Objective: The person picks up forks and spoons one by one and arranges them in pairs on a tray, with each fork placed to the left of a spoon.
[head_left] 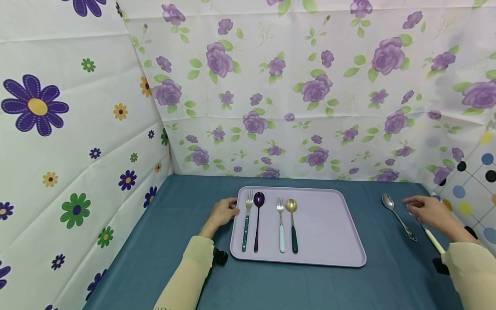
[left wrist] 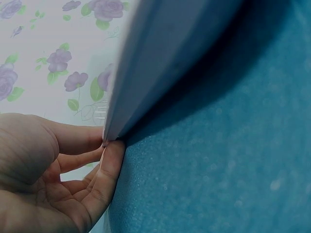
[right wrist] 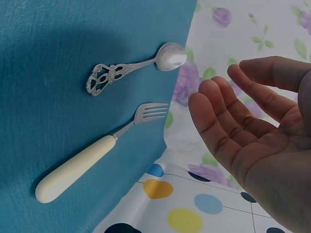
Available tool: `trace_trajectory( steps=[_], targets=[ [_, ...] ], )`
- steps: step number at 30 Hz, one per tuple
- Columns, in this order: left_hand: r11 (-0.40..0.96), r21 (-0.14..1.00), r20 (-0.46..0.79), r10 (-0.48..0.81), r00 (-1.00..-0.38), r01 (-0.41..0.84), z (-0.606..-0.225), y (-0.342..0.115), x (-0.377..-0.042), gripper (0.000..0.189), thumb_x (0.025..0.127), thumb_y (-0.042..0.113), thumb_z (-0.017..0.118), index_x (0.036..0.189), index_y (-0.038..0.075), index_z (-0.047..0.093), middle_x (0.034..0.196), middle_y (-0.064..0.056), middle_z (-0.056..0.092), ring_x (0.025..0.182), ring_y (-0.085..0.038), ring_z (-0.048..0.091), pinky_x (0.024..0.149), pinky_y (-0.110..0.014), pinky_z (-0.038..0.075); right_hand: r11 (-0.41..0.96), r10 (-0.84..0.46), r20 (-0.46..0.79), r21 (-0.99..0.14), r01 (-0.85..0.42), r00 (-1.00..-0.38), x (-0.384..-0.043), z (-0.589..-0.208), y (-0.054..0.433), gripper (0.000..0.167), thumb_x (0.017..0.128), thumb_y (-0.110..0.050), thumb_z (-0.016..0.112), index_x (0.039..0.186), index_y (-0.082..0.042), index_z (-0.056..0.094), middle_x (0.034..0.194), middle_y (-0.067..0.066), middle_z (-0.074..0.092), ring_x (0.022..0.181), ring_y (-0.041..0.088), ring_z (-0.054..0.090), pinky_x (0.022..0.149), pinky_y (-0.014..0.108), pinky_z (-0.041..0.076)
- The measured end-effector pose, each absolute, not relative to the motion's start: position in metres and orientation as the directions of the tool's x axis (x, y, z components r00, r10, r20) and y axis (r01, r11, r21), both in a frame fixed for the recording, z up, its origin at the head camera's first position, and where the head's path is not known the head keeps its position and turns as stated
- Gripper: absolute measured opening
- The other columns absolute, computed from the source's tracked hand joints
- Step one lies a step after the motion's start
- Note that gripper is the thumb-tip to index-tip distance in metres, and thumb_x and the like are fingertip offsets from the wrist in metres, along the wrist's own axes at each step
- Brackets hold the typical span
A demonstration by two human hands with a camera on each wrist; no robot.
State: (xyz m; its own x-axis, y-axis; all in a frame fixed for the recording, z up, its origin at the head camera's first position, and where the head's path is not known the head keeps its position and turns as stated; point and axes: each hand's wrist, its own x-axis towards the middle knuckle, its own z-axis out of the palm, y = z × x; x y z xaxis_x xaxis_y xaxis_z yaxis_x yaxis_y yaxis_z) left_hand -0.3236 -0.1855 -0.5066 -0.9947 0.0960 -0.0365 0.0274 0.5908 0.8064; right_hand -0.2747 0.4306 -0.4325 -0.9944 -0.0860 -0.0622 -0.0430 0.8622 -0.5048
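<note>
Entering from the near side, the pale yellow left sleeve (head_left: pixel 186 267) lies between eight and nine o'clock and the right sleeve (head_left: pixel 470 271) between three and four, hours being read about the lilac tray (head_left: pixel 325 226) with twelve pointing to the far side. The tray occupies the middle of the blue-covered table (head_left: pixel 271 286). Upon it, from nine o'clock inward to the centre, four pieces form a row, handles toward six and heads toward twelve: a fork with a speckled green handle (head_left: pixel 246 232), a purple spoon (head_left: pixel 257 221), a smaller fork with a pale handle (head_left: pixel 281 234), and a gold spoon with a dark green handle (head_left: pixel 294 234). A wider gap separates the second piece from the third. Outside the tray, toward three o'clock, a cream-handled fork (right wrist: pixel 77 167) lies on the table, its handle pointing to five o'clock; near it, on the tray side, rests an ornate silver spoon (right wrist: pixel 136 66), bowl toward eleven. The right hand (head_left: pixel 434 214) is near the tined end of this fork, fingers loosely extended, holding nothing and apart from both pieces. At nine o'clock, the left hand (head_left: pixel 221 214) pinches the tray's rim between thumb and fingers. Beyond, at twelve, hangs a rose-printed cloth (head_left: pixel 271 99).
</note>
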Motion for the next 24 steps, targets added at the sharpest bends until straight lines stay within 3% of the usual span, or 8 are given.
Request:
trace_trajectory(
  steps=[12, 21, 24],
  targets=[
    [0.581, 0.813, -0.037, 0.094, -0.995, 0.025, -0.507, -0.185, -0.323, 0.045, 0.1, 0.004, 0.066, 0.144, -0.005, 0.058, 0.096, -0.01, 0.067, 0.085, -0.02, 0.071, 0.079, -0.038, 0.061, 0.863, -0.077, -0.066, -0.505, -0.033, -0.995, -0.273, -0.441, 0.438, 0.04, 0.108, -0.013, 0.048, 0.135, 0.016, 0.054, 0.09, 0.013, 0.066, 0.073, 0.026, 0.061, 0.059, 0.04, 0.054],
    [0.582, 0.813, -0.036, 0.093, -0.995, 0.024, -0.508, -0.184, -0.324, 0.045, 0.1, 0.004, 0.066, 0.143, -0.004, 0.059, 0.097, -0.01, 0.067, 0.086, -0.02, 0.071, 0.08, -0.038, 0.062, 0.876, -0.067, -0.043, -0.48, -0.038, -0.997, -0.272, -0.446, 0.444, 0.038, 0.105, -0.009, 0.05, 0.132, 0.018, 0.056, 0.104, 0.031, 0.067, 0.078, 0.026, 0.063, 0.059, 0.036, 0.053],
    [0.58, 0.814, -0.031, 0.105, -0.994, 0.036, -0.508, -0.184, -0.324, 0.045, 0.1, 0.003, 0.066, 0.143, -0.004, 0.059, 0.096, -0.011, 0.067, 0.085, -0.021, 0.071, 0.078, -0.038, 0.062, 0.89, -0.061, -0.016, -0.453, -0.047, -0.998, -0.273, -0.448, 0.446, 0.036, 0.103, -0.006, 0.053, 0.129, 0.019, 0.058, 0.105, 0.034, 0.067, 0.081, 0.034, 0.065, 0.06, 0.041, 0.054]
  ],
)
